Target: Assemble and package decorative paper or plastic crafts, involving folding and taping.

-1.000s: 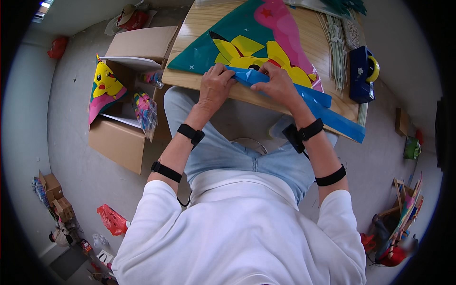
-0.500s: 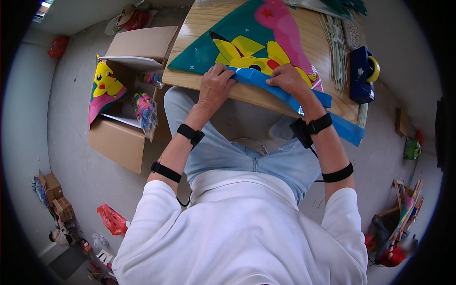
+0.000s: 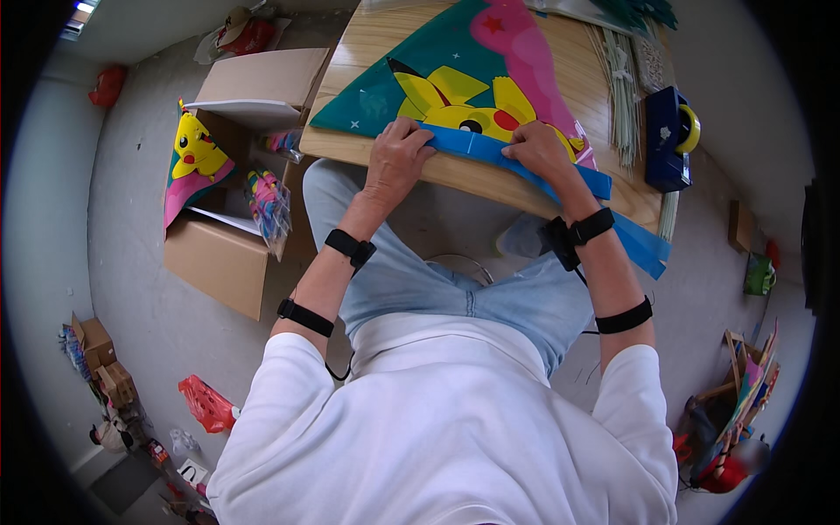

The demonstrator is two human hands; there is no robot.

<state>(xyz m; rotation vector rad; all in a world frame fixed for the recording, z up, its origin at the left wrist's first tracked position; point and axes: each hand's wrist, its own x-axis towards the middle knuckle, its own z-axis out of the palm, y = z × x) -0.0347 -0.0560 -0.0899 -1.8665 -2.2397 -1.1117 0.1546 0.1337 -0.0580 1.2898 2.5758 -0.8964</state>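
Observation:
A triangular kite sheet (image 3: 442, 66), green and pink with a yellow cartoon figure, lies on the wooden table (image 3: 367, 150). A blue plastic strip (image 3: 464, 142) runs along its near edge, and its loose tail hangs past the table's front right. My left hand (image 3: 400, 156) is closed at the strip's left end, fingertips pressing it against the sheet's edge. Further right, my right hand (image 3: 538, 150) pinches the strip between thumb and fingers. My right forearm hides part of the strip.
A blue tape dispenser (image 3: 667, 144) with yellow tape stands at the table's right edge, beside a bundle of thin pale sticks (image 3: 619, 87). On the left, an open cardboard box (image 3: 219, 258) holds colourful wrapped packets (image 3: 267, 201) and another printed sheet (image 3: 197, 157).
My right hand has slid slightly right along the blue strip, which now lies flatter and straighter between the hands. The strip's hanging tail has shifted a little lower. My left hand stays put.

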